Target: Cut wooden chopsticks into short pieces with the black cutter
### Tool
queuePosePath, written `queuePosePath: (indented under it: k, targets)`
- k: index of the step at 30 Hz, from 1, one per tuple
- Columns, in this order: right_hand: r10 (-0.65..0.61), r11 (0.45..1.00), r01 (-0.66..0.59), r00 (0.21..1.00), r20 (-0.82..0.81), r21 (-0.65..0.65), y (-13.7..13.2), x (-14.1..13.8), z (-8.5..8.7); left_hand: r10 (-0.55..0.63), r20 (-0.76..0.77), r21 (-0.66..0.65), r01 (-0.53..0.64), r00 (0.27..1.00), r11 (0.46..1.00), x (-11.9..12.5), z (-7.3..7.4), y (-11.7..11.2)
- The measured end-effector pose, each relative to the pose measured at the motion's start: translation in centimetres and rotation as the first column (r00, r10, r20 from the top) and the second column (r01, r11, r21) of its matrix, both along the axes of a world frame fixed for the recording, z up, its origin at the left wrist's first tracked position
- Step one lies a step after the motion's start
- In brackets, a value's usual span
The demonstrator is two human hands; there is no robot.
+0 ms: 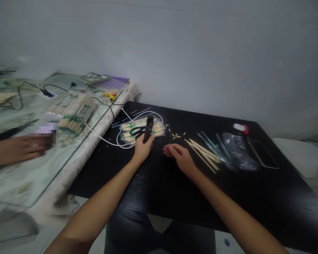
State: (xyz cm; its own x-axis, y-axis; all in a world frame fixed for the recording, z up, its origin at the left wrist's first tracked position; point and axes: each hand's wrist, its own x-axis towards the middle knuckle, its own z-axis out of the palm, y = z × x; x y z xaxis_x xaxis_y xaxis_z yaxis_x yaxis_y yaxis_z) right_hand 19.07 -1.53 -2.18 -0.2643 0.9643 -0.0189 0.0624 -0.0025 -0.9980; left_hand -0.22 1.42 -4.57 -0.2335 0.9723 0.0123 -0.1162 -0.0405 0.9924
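Observation:
My left hand (pixel 144 146) is closed around a black hand-held tool (pixel 148 128) that points up and away from me; its exact kind is not clear. Black looped handles (pixel 137 132), like those of scissors, show just left of it. Behind these lies a plastic-wrapped pack of wooden sticks (pixel 128 126). Over the black table, my right hand (pixel 180 157) has its fingers curled and pressed together; whatever may be between them is hidden. Several loose wooden sticks (pixel 202 155) lie to its right, and small cut stick pieces (pixel 176 135) are scattered beyond it.
On the black table (pixel 169 197) are clear plastic wrappers (pixel 237 150), a phone-like flat object (pixel 263 154), a red-and-white item (pixel 241 128) and a white cable (pixel 103 139). Another person's hand (pixel 39 144) is over the glass-topped table at left, near more packed sticks (pixel 75 113).

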Motion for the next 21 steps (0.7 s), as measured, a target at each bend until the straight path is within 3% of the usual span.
queuePosePath:
  k: [2, 4, 6, 7, 8, 10, 11, 13, 14, 17, 19, 21]
  targets:
    - [0.162, 0.958, -0.171, 0.985, -0.057, -0.231, -0.8, 1.8, 0.7, -0.005, -0.024, 0.016, 0.006, 1.000, 1.000, 0.0, -0.1, 0.0]
    - [0.349, 0.853, -0.347, 0.935, -0.069, -0.390, -1.1, 4.0, 1.1, -0.015, -0.051, 0.030, 0.017, 0.999, 0.999, -0.1, -0.1, 0.0]
    - [0.498, 0.740, -0.459, 0.865, -0.059, -0.492, -1.0, 6.0, 1.2, -0.025, -0.069, 0.034, 0.028, 0.997, 0.999, -0.1, 0.1, 0.0]
    - [0.492, 0.749, -0.442, 0.870, -0.034, -0.493, -0.8, 6.7, 1.0, -0.028, -0.074, 0.033, 0.031, 0.997, 0.999, -0.1, 0.3, 0.0]
    - [0.419, 0.816, -0.371, 0.908, 0.011, -0.444, -0.6, 7.2, 0.7, -0.031, -0.079, 0.030, 0.033, 0.996, 0.999, -0.1, 0.4, 0.0]
    - [0.170, 0.971, -0.143, 0.976, 0.133, -0.193, -0.3, 7.4, 0.1, -0.040, -0.089, 0.027, 0.043, 0.995, 0.999, 0.0, 0.7, -0.1]
    - [0.039, 0.999, -0.034, 0.982, 0.183, -0.033, -0.2, 7.2, -0.1, -0.051, -0.098, 0.029, 0.054, 0.994, 0.998, -0.1, 0.8, -0.2]
    - [-0.114, 0.975, 0.058, 0.959, 0.260, 0.214, 0.0, 6.4, -0.4, -0.081, -0.122, 0.039, 0.086, 0.989, 0.996, -0.1, 1.0, -0.4]
    - [-0.138, 0.959, 0.056, 0.947, 0.289, 0.276, 0.0, 6.0, -0.5, -0.102, -0.140, 0.045, 0.110, 0.985, 0.993, -0.2, 1.1, -0.5]
    - [-0.135, 0.944, 0.016, 0.930, 0.343, 0.329, -0.1, 4.9, -0.5, -0.160, -0.276, 0.077, 0.188, 0.948, 0.979, -0.5, 1.5, -1.1]
    - [-0.142, 0.932, -0.012, 0.908, 0.394, 0.362, -0.2, 4.8, -0.6, -0.163, -0.468, 0.101, 0.235, 0.869, 0.967, -0.6, 1.7, -1.6]
    - [-0.153, 0.915, -0.058, 0.865, 0.477, 0.398, -0.6, 5.2, -0.9, -0.131, -0.665, 0.104, 0.264, 0.735, 0.959, -0.5, 1.9, -1.9]
